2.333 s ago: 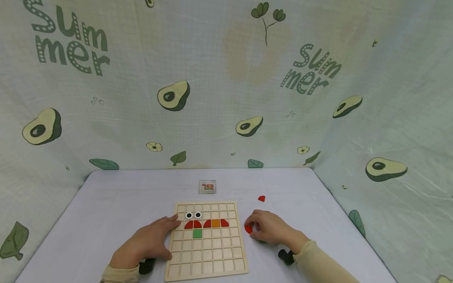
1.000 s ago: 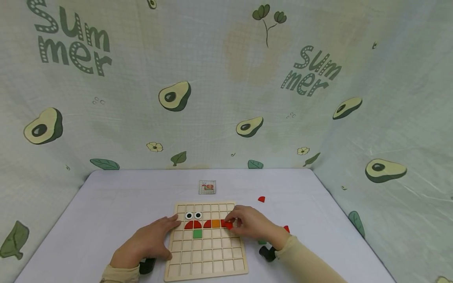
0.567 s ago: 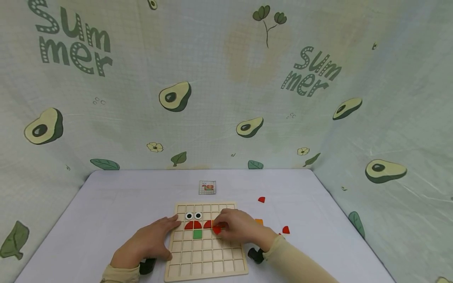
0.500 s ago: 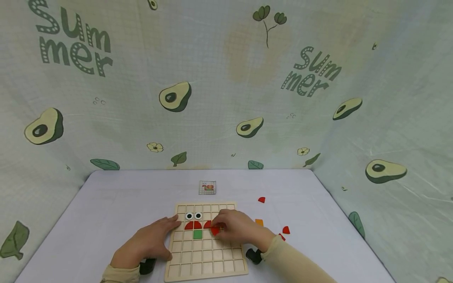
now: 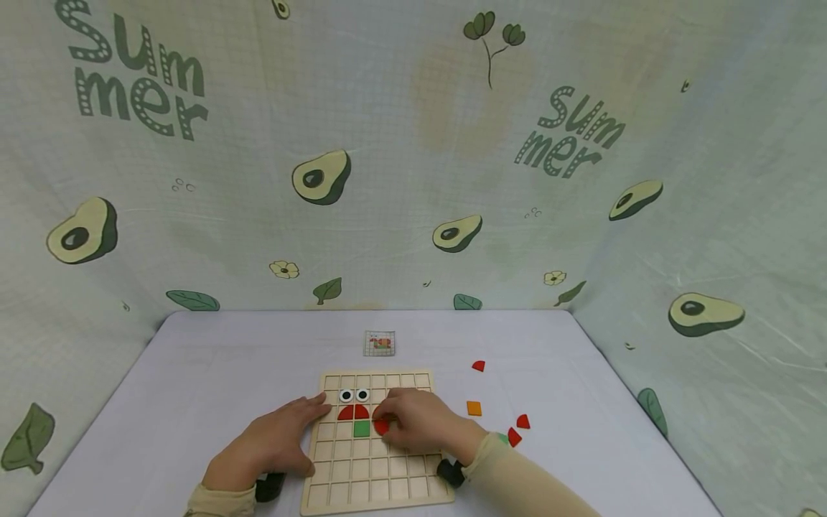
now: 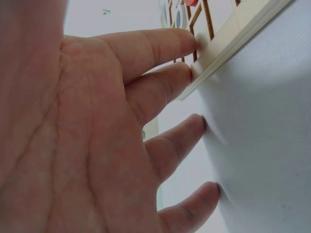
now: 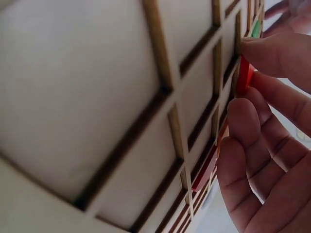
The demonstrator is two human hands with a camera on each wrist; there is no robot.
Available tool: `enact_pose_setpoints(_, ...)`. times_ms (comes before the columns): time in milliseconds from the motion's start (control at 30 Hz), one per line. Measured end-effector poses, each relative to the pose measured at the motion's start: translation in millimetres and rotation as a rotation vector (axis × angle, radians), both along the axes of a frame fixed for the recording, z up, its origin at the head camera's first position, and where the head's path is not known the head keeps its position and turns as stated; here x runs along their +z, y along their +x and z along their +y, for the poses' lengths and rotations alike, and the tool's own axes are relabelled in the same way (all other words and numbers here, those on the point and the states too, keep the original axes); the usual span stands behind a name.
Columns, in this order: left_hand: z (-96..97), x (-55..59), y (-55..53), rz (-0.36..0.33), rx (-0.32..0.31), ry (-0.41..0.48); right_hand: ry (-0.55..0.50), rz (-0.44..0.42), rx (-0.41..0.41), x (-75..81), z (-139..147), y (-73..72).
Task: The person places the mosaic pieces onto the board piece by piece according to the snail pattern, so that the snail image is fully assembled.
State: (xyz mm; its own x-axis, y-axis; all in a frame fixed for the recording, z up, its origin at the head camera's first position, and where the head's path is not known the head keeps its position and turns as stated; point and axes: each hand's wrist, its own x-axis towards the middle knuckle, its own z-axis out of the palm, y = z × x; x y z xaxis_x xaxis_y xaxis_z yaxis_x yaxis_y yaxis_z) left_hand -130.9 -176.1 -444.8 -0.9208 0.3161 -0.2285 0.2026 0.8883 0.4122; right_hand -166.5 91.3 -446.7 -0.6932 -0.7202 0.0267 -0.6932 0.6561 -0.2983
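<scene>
A wooden grid board lies on the table. My left hand rests along its left edge, fingers spread; in the left wrist view two fingertips touch the frame. Over the board's middle, my right hand pinches a red quarter-circle tile between thumb and fingers, right at a cell beside the green square tile. Above the green tile sit two red quarter-circle tiles and two round eye tiles. My right hand mostly covers the other tiles in that red row; one red tile shows in the right wrist view.
Right of the board lie an orange square tile, a few red quarter-circle tiles and a green tile partly behind the sleeve. A small picture card lies beyond the board. Patterned cloth hangs around the table.
My right hand has carried the red quarter-circle tile leftward from the table right of the board to the cells beside the green tile. My left hand has stayed at the board's edge.
</scene>
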Motion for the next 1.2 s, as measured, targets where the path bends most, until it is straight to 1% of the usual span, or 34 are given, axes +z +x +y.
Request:
enact_pose_setpoints(267, -0.3, -1.4, -0.5, 0.002, -0.001, -0.009, 0.004, 0.024, 0.007, -5.3, -0.8, -1.7)
enact_pose_setpoints(633, -0.1, -0.7, 0.5, 0.004, 0.008, -0.004, 0.018, 0.03, -0.012, -5.5, -1.2, -1.9)
enact_pose_setpoints(767, 0.3, 0.0, 0.5, 0.006, 0.003, -0.003, 0.01, 0.019, -0.019, -3.9, -0.6, -1.2)
enact_pose_setpoints(867, 0.3, 0.6, 0.3, 0.005, 0.0, -0.001, -0.025, -0.006, -0.034, 0.6, 0.8, -0.7)
enact_pose_setpoints(1000, 0.8, 1.0, -0.4, 0.002, 0.001, -0.008, -0.11, -0.019, -0.061, 10.4, 8.2, -2.3)
enact_pose_setpoints(1067, 1.1, 1.3, -0.4, 0.0, 0.002, -0.012, -0.163, -0.03, -0.081, 16.2, 16.2, -3.5)
enact_pose_setpoints(1200, 1.2, 1.9, 0.3, 0.0, 0.002, -0.009, -0.251, -0.066, -0.151, 25.8, 39.8, -5.2)
